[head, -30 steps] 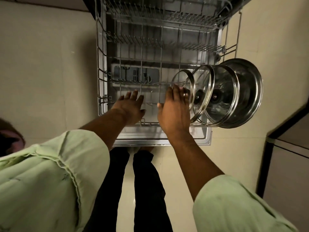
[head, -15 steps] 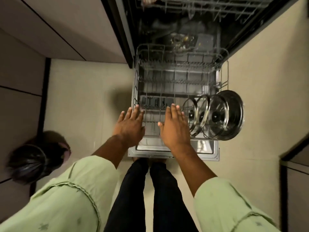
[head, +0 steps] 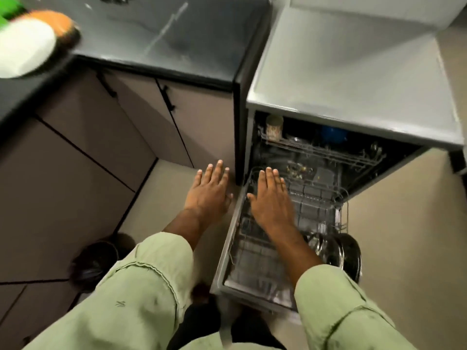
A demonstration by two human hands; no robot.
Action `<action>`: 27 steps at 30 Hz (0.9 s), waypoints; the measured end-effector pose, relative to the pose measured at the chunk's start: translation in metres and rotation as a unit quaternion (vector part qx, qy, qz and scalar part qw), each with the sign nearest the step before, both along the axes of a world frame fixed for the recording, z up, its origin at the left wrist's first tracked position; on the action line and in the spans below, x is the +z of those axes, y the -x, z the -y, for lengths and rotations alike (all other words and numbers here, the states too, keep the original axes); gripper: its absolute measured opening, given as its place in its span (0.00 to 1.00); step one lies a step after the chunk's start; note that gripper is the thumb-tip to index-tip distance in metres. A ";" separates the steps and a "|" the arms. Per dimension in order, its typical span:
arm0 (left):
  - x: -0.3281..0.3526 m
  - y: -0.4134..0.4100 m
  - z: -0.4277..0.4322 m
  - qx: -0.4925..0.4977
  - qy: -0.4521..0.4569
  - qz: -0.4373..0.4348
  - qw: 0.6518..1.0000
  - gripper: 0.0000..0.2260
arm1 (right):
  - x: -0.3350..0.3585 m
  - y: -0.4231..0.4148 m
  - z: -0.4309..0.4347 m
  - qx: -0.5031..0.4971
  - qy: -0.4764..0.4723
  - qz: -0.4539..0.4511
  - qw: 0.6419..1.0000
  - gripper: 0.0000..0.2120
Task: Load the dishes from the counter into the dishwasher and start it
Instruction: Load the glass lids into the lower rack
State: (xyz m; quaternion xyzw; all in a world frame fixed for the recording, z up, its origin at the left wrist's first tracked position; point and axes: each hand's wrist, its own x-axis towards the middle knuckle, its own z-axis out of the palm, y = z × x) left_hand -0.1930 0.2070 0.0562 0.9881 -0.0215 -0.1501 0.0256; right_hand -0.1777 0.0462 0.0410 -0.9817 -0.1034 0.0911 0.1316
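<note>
Both hands empty, fingers straight: left hand (head: pixel 208 190) over the floor, right hand (head: pixel 271 200) over the pulled-out grey wire lower rack (head: pixel 316 198). Round steel-and-glass lids (head: pixel 336 251) stand at its near-right corner. Blurred white & orange dishes (head: pixel 22 49) wait on the black surface (head: pixel 164 34), far left. Loading looks partway; door shutting + start not yet done.

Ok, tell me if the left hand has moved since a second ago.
Yes: the left hand has gone left, off the rack, and is over floor now.
</note>
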 end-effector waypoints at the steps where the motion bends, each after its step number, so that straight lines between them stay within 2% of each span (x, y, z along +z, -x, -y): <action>1: 0.014 -0.004 -0.009 0.010 -0.002 0.022 1.000 0.30 | 0.013 -0.008 -0.010 0.010 -0.004 0.022 1.000 0.34; 10: 0.111 -0.033 -0.135 0.081 -0.013 0.156 0.984 0.31 | 0.123 -0.066 -0.129 0.088 -0.005 0.157 0.984 0.36; 16: 0.153 -0.045 -0.267 0.128 -0.007 0.210 0.969 0.31 | 0.191 -0.095 -0.244 0.105 -0.022 0.246 0.963 0.36; 23: 0.175 -0.063 -0.381 0.126 -0.017 0.242 0.962 0.32 | 0.221 -0.114 -0.369 0.115 -0.037 0.264 0.957 0.37; 27: 0.173 -0.078 -0.420 0.123 -0.008 0.243 0.962 0.32 | 0.218 -0.122 -0.410 0.122 -0.033 0.262 0.957 0.36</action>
